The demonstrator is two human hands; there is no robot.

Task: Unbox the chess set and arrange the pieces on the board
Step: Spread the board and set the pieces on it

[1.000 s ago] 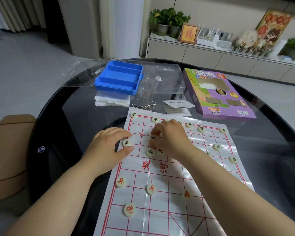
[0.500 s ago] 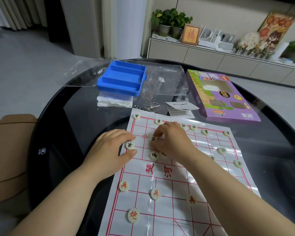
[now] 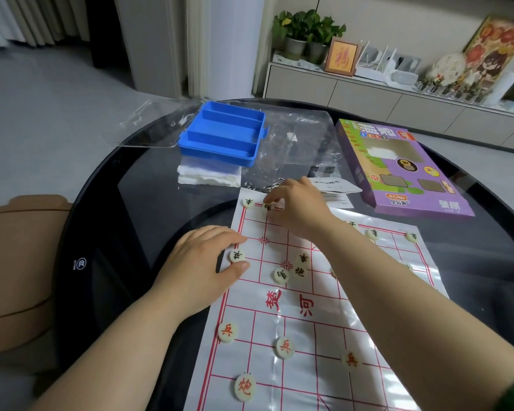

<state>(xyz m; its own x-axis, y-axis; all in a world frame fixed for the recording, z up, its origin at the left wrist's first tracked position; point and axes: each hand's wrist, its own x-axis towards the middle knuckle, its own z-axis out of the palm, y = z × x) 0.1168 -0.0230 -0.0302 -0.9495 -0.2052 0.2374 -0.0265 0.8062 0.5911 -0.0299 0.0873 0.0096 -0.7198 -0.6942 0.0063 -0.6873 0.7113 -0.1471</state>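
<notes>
Both forearms reach forward over the near half of the board (image 3: pixel 309 318), a thin sheet with a red grid lying on the dark glass table (image 3: pixel 101 203). The left hand (image 3: pixel 201 262) lies palm down on the board's left edge with its fingers nearly straight. The edge piece (image 3: pixel 237 256) sits in the narrow gap between forefinger and thumb, and the thumb tip is right against it. The right hand (image 3: pixel 298 210) stretches to the far left corner with its fingers curled down. Its fingertips pinch the far-row piece (image 3: pixel 269 206) on the far line, just beside the corner piece (image 3: pixel 247 202). Three loose black pieces (image 3: pixel 281 274) cluster near the board's middle, and four red pieces (image 3: pixel 285 347) stand on the near half. Beyond the board, the blue tray (image 3: pixel 223 133) rests on a folded white pad (image 3: pixel 208 175), and its three long compartments show only their blue floors. A clear bag (image 3: pixel 294 143) lies crumpled beside it. To the right, the purple box (image 3: pixel 398 173) lies flat and closed. What it holds cannot be seen through its windows.
</notes>
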